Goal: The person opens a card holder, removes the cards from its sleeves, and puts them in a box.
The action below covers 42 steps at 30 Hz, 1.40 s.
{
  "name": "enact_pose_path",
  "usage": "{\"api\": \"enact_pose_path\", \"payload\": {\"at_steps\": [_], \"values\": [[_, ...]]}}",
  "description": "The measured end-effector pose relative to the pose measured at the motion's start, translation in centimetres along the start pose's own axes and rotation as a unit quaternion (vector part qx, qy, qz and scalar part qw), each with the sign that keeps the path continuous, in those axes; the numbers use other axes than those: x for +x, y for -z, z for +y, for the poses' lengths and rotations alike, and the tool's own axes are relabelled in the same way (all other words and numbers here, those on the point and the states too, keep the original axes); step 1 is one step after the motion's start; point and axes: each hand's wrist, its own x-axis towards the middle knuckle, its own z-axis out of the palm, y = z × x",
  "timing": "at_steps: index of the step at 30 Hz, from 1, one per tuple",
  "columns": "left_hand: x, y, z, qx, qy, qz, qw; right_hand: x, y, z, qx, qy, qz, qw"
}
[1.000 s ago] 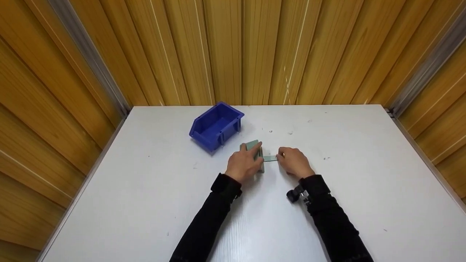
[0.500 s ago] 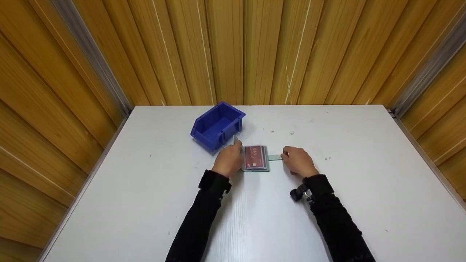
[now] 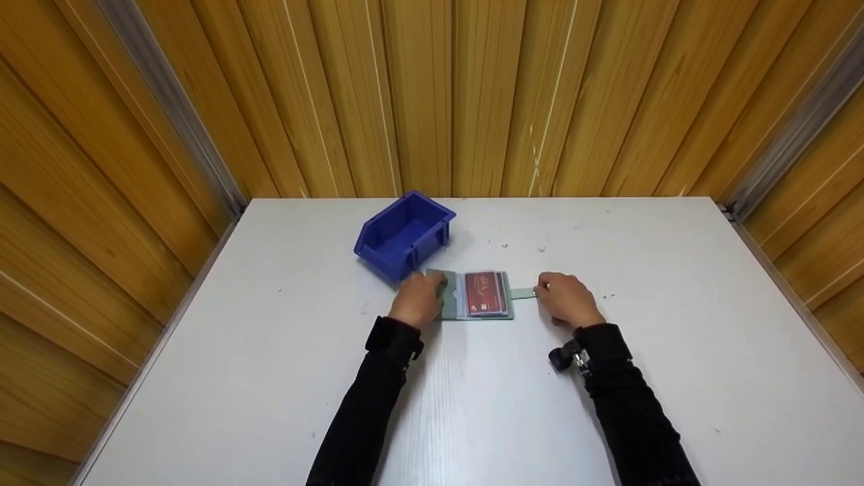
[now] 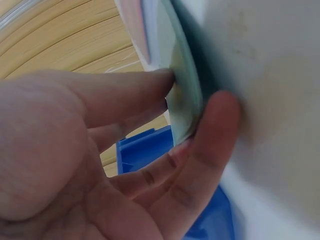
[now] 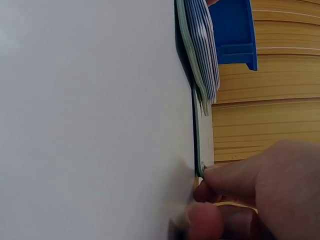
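A pale green card holder [image 3: 509, 310] lies spread open on the white table, its clear sleeves stacked on the right half. A red card [image 3: 484, 294] shows through the top sleeve. My left hand [image 3: 417, 299] pinches the outer edge of the left cover [image 4: 182, 75] between thumb and fingers; in the left wrist view that edge is slightly off the table. On the other side, my right hand [image 3: 569, 298] pinches the end of the thin closing strap [image 3: 523, 293], near its metal snap [image 5: 203, 166]. Part of the left cover is hidden behind my left fingers.
A blue plastic bin [image 3: 405, 236] stands just behind the left hand and close to the card holder. The white table [image 3: 641, 391] reaches back to a wood-patterned wall [image 3: 472, 101], with similar panels along both sides.
The left hand has swung the cover over to the left, which uncovers the red card and sleeves. The holder and the right hand, still pinching the strap, have shifted slightly right.
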Motion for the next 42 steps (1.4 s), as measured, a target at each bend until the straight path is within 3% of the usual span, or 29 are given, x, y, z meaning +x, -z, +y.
{"api": "enact_pose_path", "payload": {"at_steps": [10, 14, 17, 21, 25, 37, 42], "values": [[-0.2, -0.6, -0.4, 0.017, -0.024, 0.021, 0.9994, -0.3, 0.1, 0.1, 0.003, -0.007, 0.006, 0.9999], [-0.2, -0.8, -0.4, 0.008, -0.024, 0.011, 0.9996, -0.4, -0.3, -0.3, -0.005, -0.003, 0.06, 0.9982], [-0.2, -0.9, -0.4, 0.009, -0.024, 0.009, 0.9996, -0.2, -0.9, -1.2, 0.001, 0.044, 0.086, 0.9953], [-0.2, -0.8, -0.3, 0.013, -0.028, 0.014, 0.9994, 0.1, -1.6, -2.3, 0.012, 0.102, 0.029, 0.9943], [-0.1, -0.8, -0.3, 0.017, -0.027, 0.015, 0.9994, 0.2, -1.9, -2.7, 0.003, 0.1, -0.022, 0.9948], [-0.2, -0.6, -0.2, 0.029, -0.02, 0.006, 0.9994, 0.2, -1.8, -2.2, -0.019, 0.116, -0.052, 0.9917], [-0.2, -0.9, 0.0, 0.059, -0.015, 0.03, 0.9977, 0.2, -1.9, -2.1, -0.023, 0.111, -0.055, 0.992]]}}
